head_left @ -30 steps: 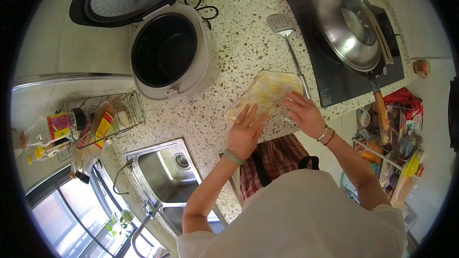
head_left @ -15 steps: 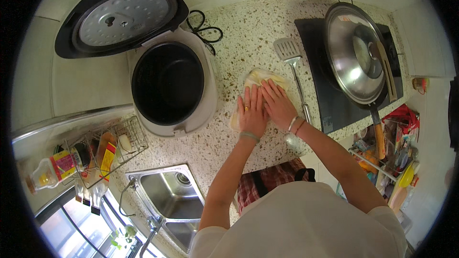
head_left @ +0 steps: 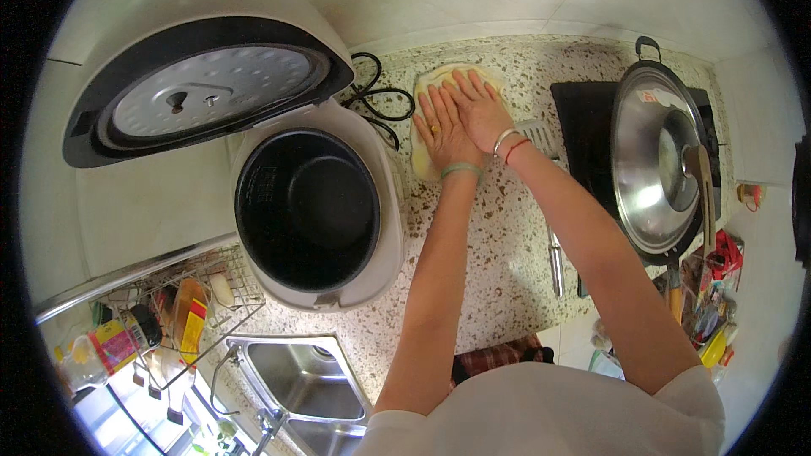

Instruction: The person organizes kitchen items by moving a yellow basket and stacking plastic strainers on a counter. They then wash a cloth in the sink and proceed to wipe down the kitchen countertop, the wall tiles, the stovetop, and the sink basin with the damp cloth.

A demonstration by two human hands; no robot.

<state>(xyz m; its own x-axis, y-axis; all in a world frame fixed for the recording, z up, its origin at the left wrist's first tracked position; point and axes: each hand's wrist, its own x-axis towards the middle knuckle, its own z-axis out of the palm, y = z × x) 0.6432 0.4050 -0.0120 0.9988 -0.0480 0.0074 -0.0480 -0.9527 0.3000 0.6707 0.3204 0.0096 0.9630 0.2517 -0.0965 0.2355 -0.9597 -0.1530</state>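
My left hand (head_left: 448,133) lies flat with fingers stretched out on a pale yellow cloth (head_left: 424,165) spread on the speckled counter. Close against it, my right hand (head_left: 481,116) also presses flat on the cloth, overlapping the left hand's edge. Most of the cloth's middle is hidden beneath my hands. To their right rests a slotted metal spatula (head_left: 555,263), its shaft partly covered by my right forearm. A rice cooker (head_left: 390,241) stands open on the left, its dark inner pot (head_left: 308,211) showing no food.
A lidded wok (head_left: 650,173) sits on the black cooktop (head_left: 583,127) at right, its handle toward me. A black cord (head_left: 397,116) loops behind the cooker. At lower left are a steel sink (head_left: 304,380) and a wire rack (head_left: 241,287) with bottles.
Both hands have slid away from me, toward the wall, with the cloth beneath them. The whole view has shifted, so the cooker and wok appear lower.
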